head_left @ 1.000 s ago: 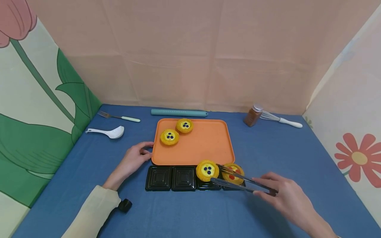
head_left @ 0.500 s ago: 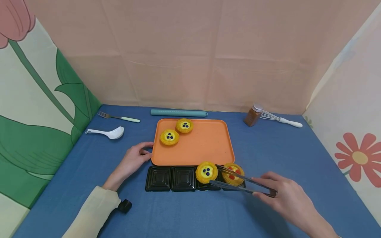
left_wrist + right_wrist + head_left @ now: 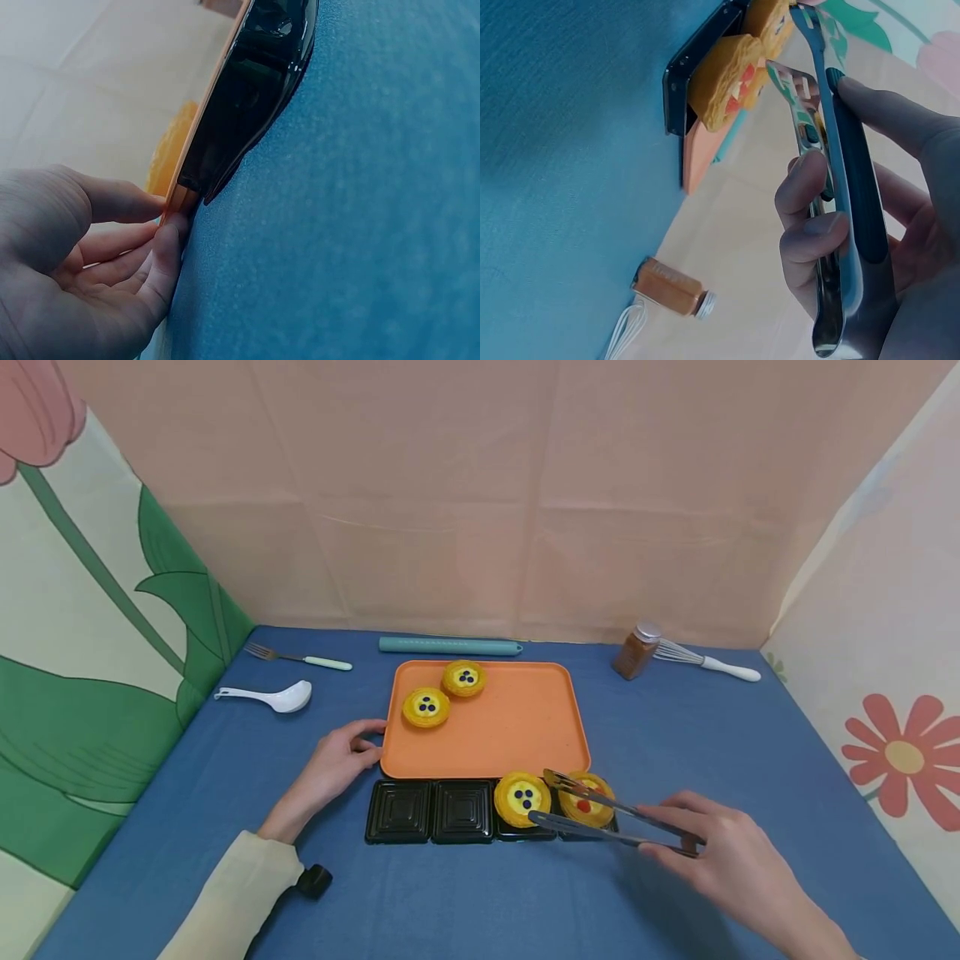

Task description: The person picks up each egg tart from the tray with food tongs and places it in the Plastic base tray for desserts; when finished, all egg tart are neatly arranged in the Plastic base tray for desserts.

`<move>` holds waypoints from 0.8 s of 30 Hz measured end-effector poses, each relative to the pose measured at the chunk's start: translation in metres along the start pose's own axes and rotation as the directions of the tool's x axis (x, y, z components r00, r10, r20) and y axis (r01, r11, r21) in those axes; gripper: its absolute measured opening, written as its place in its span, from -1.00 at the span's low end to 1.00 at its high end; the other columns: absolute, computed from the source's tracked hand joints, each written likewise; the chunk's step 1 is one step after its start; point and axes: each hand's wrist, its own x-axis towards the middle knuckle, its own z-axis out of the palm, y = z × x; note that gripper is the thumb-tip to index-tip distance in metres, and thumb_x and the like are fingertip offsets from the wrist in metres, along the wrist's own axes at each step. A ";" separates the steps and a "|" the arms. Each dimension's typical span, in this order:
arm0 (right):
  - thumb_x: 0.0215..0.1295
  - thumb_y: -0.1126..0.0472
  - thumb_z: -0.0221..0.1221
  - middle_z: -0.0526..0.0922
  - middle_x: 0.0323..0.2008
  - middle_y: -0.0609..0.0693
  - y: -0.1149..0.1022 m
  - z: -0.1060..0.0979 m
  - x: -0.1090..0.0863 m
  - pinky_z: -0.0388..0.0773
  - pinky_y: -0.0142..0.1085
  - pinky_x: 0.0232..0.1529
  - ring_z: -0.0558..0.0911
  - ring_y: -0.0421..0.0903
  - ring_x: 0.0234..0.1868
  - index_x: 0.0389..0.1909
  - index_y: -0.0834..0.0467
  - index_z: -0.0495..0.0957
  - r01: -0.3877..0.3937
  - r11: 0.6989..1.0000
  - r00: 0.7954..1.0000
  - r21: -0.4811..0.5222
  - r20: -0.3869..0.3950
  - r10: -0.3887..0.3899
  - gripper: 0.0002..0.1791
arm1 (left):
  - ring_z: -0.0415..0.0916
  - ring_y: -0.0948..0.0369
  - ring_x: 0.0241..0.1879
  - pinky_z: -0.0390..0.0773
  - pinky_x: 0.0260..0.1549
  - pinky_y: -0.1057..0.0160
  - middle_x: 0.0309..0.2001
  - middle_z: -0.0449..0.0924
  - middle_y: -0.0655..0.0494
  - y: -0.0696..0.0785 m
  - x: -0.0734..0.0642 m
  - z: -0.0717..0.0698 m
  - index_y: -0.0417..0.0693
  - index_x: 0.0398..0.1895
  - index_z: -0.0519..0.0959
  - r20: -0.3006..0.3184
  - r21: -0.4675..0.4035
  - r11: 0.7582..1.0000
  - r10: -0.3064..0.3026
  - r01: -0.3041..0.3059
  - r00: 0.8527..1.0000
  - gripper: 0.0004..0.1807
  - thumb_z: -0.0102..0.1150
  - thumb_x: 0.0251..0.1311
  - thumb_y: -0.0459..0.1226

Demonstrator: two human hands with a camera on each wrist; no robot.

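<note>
My right hand holds metal tongs, their tips spread above the right part of a black compartment tray. Just left of the tips, an egg tart with blue dots sits in the third compartment from the left. A tart with red pieces lies in the rightmost compartment, partly behind the tongs. My left hand pinches the left edge of the orange tray; the left wrist view shows thumb and fingers on its rim. Two more blue-dotted tarts, one nearer and one farther, lie on that tray.
A teal rolling-pin-like bar lies behind the orange tray. To the left are a fork and a white ladle. A brown jar and a whisk stand back right. Fabric walls border the blue table.
The tongs' tips have spread apart, freeing the blue-dotted tart, which has dropped slightly into its compartment. My left hand keeps its place on the orange tray's edge.
</note>
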 end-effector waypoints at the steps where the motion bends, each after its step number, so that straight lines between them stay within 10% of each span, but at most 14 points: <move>1: 0.00 0.07 0.56 0.57 -0.25 -0.29 0.000 0.000 0.000 0.37 -0.39 -0.58 0.39 -0.40 -0.55 0.01 -0.11 0.75 -0.002 1.000 1.000 0.006 0.000 0.002 -0.53 | 0.59 0.10 -0.14 0.51 -0.14 0.10 -0.05 0.67 -0.07 0.000 0.000 0.000 -0.20 0.39 0.42 0.000 0.002 1.000 0.000 0.000 1.000 -0.48 0.18 0.41 -0.28; 24: 0.12 0.08 0.51 0.55 -0.33 -0.16 -0.019 -0.006 0.048 0.37 -0.34 -0.57 0.43 -0.27 -0.50 0.04 0.05 0.75 0.079 0.997 0.981 0.004 -0.178 -0.077 -0.57 | 0.58 0.12 -0.17 0.50 -0.16 0.11 -0.10 0.68 -0.03 -0.001 0.000 0.000 -0.19 0.38 0.43 -0.008 0.011 1.000 0.001 -0.001 1.000 -0.49 0.18 0.40 -0.29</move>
